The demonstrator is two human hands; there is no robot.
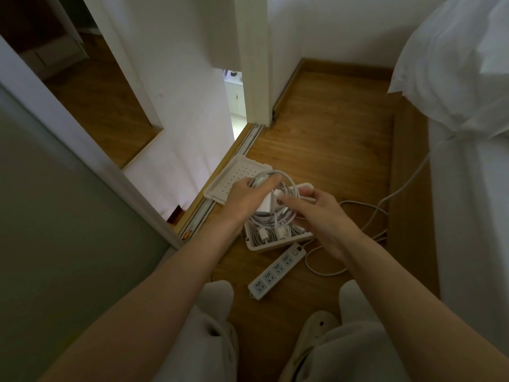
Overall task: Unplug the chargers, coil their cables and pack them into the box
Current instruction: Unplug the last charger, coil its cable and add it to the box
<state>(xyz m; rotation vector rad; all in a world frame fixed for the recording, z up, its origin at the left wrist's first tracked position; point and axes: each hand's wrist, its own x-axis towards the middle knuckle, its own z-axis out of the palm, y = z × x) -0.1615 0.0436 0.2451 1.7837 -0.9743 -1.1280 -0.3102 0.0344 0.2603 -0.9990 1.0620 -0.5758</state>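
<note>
The left hand (248,198) had its grip clamped on the coiled cable (286,216) with its charger (265,206) just above the box (275,245) on the floor (330,119), the grip of the right hand (327,224) could not be told, and lowering the coil flat seemed wisest.
</note>
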